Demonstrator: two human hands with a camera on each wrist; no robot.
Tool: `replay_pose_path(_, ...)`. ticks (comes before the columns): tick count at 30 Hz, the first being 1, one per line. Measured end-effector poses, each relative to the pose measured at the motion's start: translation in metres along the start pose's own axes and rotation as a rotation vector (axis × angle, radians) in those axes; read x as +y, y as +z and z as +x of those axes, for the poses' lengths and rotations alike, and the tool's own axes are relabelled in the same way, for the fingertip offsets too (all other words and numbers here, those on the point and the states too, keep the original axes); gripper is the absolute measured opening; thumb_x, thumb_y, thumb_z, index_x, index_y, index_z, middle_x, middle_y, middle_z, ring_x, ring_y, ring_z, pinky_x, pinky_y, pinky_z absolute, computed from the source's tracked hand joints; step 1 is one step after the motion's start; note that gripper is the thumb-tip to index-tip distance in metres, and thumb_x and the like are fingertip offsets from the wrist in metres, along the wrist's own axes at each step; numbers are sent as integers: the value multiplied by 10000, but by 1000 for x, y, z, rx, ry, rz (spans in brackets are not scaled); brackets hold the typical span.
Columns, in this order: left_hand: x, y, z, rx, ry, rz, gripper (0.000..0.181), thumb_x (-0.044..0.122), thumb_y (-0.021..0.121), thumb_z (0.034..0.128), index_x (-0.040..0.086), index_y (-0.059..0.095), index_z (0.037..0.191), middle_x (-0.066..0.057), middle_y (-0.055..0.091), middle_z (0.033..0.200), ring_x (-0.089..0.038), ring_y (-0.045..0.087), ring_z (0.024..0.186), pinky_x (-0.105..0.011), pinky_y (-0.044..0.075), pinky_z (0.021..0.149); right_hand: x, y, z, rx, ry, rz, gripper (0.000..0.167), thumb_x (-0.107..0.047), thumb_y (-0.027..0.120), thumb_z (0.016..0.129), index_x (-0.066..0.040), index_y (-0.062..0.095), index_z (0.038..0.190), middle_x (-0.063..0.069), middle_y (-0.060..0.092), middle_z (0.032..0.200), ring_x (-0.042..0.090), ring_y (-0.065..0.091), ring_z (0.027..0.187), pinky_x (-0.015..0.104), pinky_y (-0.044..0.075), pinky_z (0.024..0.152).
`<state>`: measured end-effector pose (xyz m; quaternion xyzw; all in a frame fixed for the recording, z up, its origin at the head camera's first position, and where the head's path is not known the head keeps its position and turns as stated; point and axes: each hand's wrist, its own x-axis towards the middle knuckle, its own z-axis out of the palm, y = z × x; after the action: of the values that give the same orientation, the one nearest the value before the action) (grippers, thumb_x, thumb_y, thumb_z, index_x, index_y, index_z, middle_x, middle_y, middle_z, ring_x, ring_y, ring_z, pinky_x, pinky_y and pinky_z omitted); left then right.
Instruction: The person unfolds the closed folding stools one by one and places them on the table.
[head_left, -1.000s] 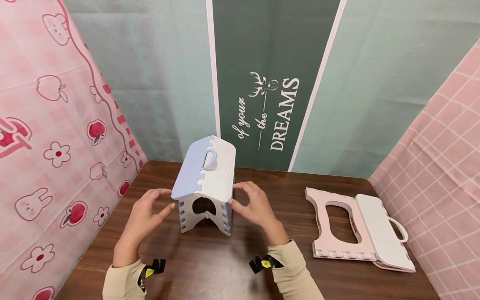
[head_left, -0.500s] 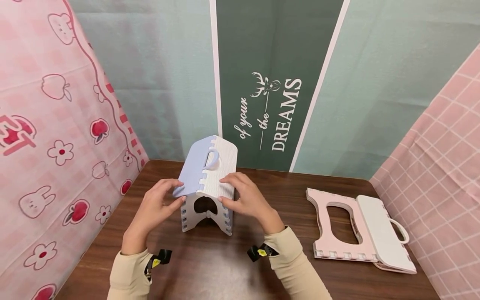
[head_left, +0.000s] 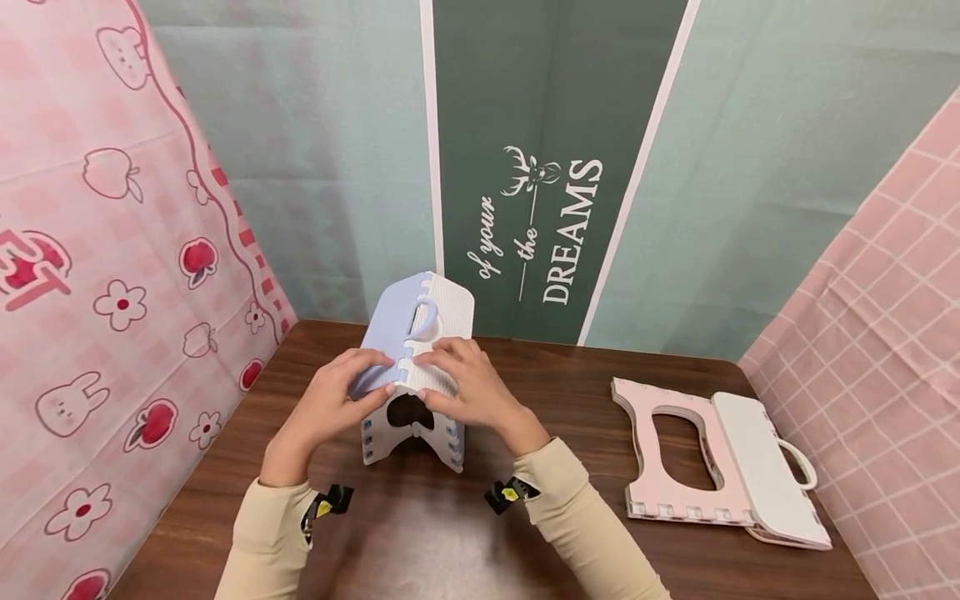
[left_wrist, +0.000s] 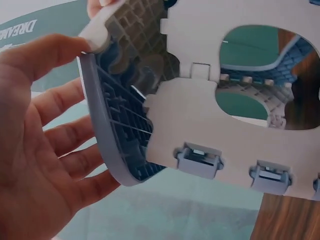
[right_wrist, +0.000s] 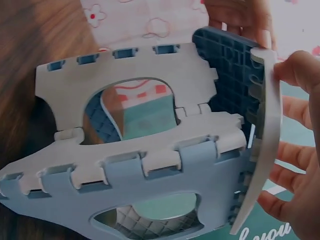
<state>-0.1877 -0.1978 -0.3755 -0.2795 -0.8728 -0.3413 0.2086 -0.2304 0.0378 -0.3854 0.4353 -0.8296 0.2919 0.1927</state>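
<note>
A folding stool stands on its legs, its top peaked like a roof, with a blue panel point(head_left: 393, 312) on the left and a white panel point(head_left: 453, 308) on the right. My left hand point(head_left: 326, 408) rests its fingers on the blue panel, thumb at the front edge near the ridge. Opposite it, the fingers of my right hand point(head_left: 480, 392) lie on the white panel, thumb at its front edge. The left wrist view shows the left thumb touching the panel rim point(left_wrist: 100, 125); in the right wrist view, the right thumb touches the white rim point(right_wrist: 271, 120).
A pink and white folded stool point(head_left: 761, 467) lies flat on the right of the brown wooden table point(head_left: 420, 542). Patterned pink cloth point(head_left: 97, 350) hangs at the left, pink checked cloth point(head_left: 885, 333) at the right, and a green backdrop point(head_left: 555, 100) behind.
Both hands have moved inward from the stool's outer sides, over the two panels and up to the ridge, where they are close together. The stool shows no clear movement.
</note>
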Motion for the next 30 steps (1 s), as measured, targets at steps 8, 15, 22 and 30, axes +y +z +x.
replay_pose_path(8,-1,2,2,-25,-21,20,303,248,706,806,143,635,1081,-29,596,1089,-196,545,955,-432,466,752,3,0,0,-1,-14,-56,403,-370,618,786,-178,624,1140,33,514,1101,228,454,975,368,375,722)
replay_pose_path(15,-2,5,-3,-15,-36,23,294,252,689,825,156,626,1096,-22,586,1105,-188,530,936,-424,457,741,3,1,-1,-4,-2,-45,419,-358,661,758,-146,625,1118,52,534,1118,238,459,999,390,381,761)
replay_pose_path(22,-2,2,-1,-49,-18,55,302,264,681,827,153,616,1100,-38,571,1112,-216,508,974,-443,438,761,0,5,-1,2,4,-84,401,-383,620,800,-158,598,1131,53,514,1130,242,455,979,374,369,730)
replay_pose_path(30,1,2,2,-101,-33,91,298,295,668,834,155,608,1090,-59,558,1121,-254,498,1001,-469,434,782,2,4,-3,-37,-21,-137,426,-377,619,804,-145,602,1160,64,507,1164,238,453,986,381,370,740)
